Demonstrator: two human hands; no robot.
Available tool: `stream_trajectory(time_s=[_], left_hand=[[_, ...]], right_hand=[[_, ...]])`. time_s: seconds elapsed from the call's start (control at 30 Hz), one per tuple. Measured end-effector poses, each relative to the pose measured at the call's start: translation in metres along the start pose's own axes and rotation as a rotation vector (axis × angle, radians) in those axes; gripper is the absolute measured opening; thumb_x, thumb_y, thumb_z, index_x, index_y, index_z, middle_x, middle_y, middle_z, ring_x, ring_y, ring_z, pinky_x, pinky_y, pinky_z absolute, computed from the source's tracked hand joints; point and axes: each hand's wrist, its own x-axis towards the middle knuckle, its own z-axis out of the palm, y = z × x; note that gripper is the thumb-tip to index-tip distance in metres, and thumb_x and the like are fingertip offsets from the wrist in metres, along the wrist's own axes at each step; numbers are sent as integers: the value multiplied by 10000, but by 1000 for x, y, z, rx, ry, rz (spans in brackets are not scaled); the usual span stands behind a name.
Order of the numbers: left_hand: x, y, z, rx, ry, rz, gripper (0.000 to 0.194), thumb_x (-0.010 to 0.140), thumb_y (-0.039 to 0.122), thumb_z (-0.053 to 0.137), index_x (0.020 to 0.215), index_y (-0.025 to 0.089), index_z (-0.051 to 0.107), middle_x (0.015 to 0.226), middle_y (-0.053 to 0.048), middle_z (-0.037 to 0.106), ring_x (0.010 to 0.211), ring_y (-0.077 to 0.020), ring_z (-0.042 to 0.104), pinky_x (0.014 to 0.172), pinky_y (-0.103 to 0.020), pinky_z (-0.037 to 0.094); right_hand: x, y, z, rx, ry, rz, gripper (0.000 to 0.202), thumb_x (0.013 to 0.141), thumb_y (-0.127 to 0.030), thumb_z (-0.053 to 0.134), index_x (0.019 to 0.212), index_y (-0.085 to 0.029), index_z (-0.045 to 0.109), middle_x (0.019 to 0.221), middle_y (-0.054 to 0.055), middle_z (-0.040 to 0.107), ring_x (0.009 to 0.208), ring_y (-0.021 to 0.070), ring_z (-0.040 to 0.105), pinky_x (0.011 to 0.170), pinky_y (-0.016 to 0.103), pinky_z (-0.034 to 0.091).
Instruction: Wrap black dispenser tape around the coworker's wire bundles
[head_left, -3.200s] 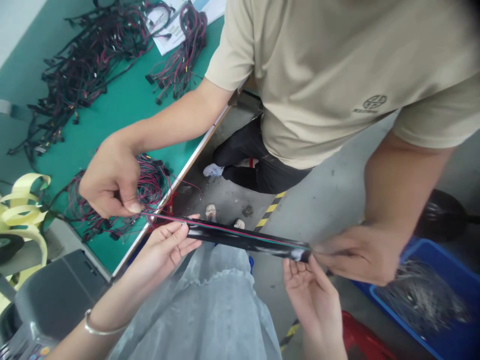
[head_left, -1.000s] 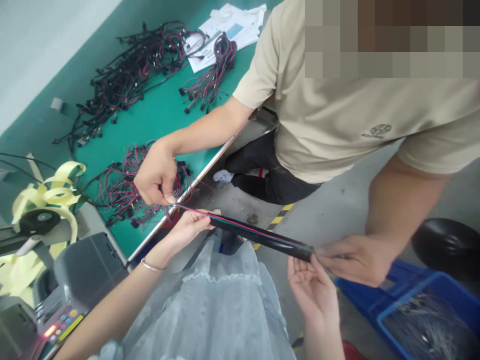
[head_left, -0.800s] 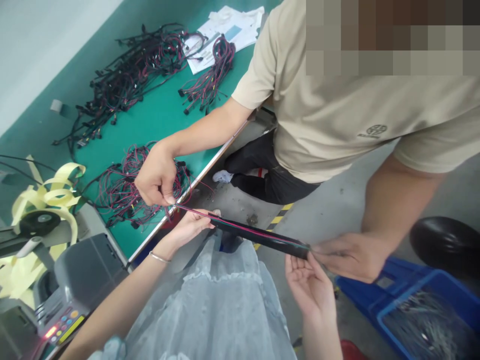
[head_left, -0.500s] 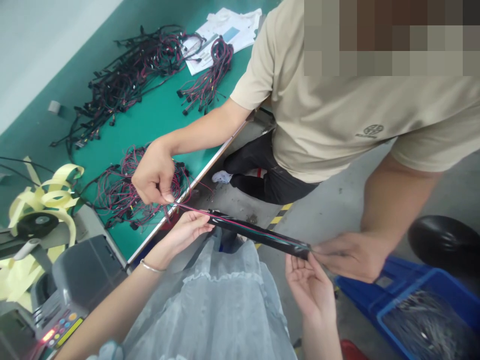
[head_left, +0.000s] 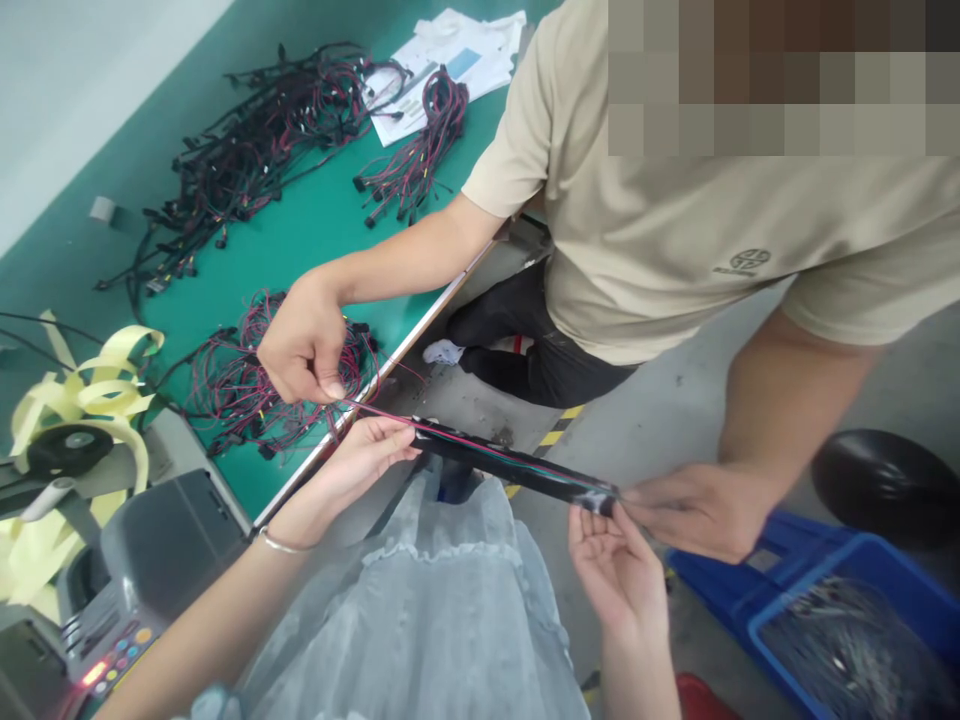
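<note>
So your left hand [head_left: 371,452] has its grip pinched on one end of the black strip [head_left: 504,468], thumb and fingers clamped together on it. Your right hand [head_left: 619,575] is palm up, with its grip closed on the far end between thumb and fingertips. The strip hangs in midair between your hands, sloping down toward your right, with thin red and green wires [head_left: 465,438] running lengthwise along it.

A co-worker's near-counter hand [head_left: 304,345] pinches the wires a bit past your left fingers. Their other hand [head_left: 697,510] crowds your right fingertips; can't tell if it's got the strip, the wires or both.

Room-wise, your left side is the tight one. The pale edge of the counter [head_left: 319,235] runs diagonally just past your left hand, a loose wire bundle [head_left: 225,385] sits up near that edge, and the grey machine [head_left: 169,550] is off beside your left forearm. Under the strip you've got floor [head_left: 679,390] and your skirt [head_left: 457,600], so there's a drop below it. Over on the right, the blue bin [head_left: 757,640] sits low, well apart from your right hand.
</note>
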Motion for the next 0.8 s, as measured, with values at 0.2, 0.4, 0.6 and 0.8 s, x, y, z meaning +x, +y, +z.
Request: stream_trajectory(time_s=[0.2,0.4,0.6,0.8], left_hand=[[-5,6,4,44,7,36,230,557,254,805,708,106,714,734,-62,694,629,-92,605,633,-174,504],[-8,11,4,117,-29,63,210,617,269,771,740,107,722,770,-81,700,672,-107,608,650,-175,498],[-12,14,4,62,3,59,232,557,256,809,708,111,709,723,-59,692,632,-99,606,630,-173,512],[-12,12,-2,-78,-64,-20,442,532,413,798,863,142,685,951,-98,683,891,-203,634,786,-277,535]], right_hand=[[-5,2,2,42,10,20,163,723,-47,510,712,-175,610,669,-19,686,665,102,663,661,257,572],[0,-1,-3,-17,-74,18,125,685,-57,574,697,-178,603,688,-27,687,701,98,661,721,253,559],[-1,5,-11,0,-195,-25,134,659,-117,616,771,-192,615,730,-32,682,763,95,649,847,288,519],[-8,13,-14,50,-356,-28,242,651,-254,632,881,-180,627,870,7,689,890,145,627,941,369,464]])
